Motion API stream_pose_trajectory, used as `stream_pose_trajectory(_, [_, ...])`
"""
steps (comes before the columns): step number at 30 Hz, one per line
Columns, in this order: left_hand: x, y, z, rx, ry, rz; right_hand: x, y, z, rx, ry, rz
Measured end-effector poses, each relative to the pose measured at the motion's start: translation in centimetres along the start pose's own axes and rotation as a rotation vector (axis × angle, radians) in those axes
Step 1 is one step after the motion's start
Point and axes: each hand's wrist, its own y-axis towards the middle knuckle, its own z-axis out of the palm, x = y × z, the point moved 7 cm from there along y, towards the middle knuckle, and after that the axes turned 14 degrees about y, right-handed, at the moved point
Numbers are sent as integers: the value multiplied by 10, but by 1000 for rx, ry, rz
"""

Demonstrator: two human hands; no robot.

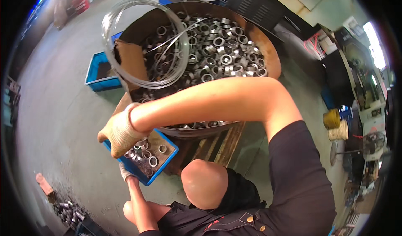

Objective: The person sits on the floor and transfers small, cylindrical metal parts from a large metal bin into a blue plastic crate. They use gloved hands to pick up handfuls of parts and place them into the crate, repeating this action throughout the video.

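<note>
A blue plastic bin (171,155) sits tilted beside a big round container, with several metal rings (153,161) and some brown grime on its bottom. My right hand (121,132), in a knitted glove, reaches across from the right and is closed over the bin's far left edge. On the near left side, my gloved left hand (124,171) grips the same bin, its fingers partly hidden by the wall. The round container's brown rim (268,54) surrounds a large heap of loose metal rings (217,41).
A coil of clear, shiny strand (109,47) hangs over the container's left side, by a cardboard piece (133,60). Another blue bin (94,78) stands left on the floor. A wooden pallet (228,146) lies beneath. Metal parts (69,213) are piled lower left.
</note>
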Motion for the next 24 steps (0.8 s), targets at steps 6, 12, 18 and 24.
stream_pose_trajectory(6, [-22, -22, -11, -361, 411, 122, -27, -133, -44, -13, 241, -131])
stream_pose_trajectory(12, [-27, -19, -15, -459, 652, 236, -197, -198, -24, 73, 132, 375])
stream_pose_trajectory(18, [-22, -23, -9, -498, 682, 199, -256, -172, 42, 304, 28, 271])
stream_pose_trajectory(24, [-28, -21, -21, -503, 680, 230, -267, -156, 41, 338, -44, 395])
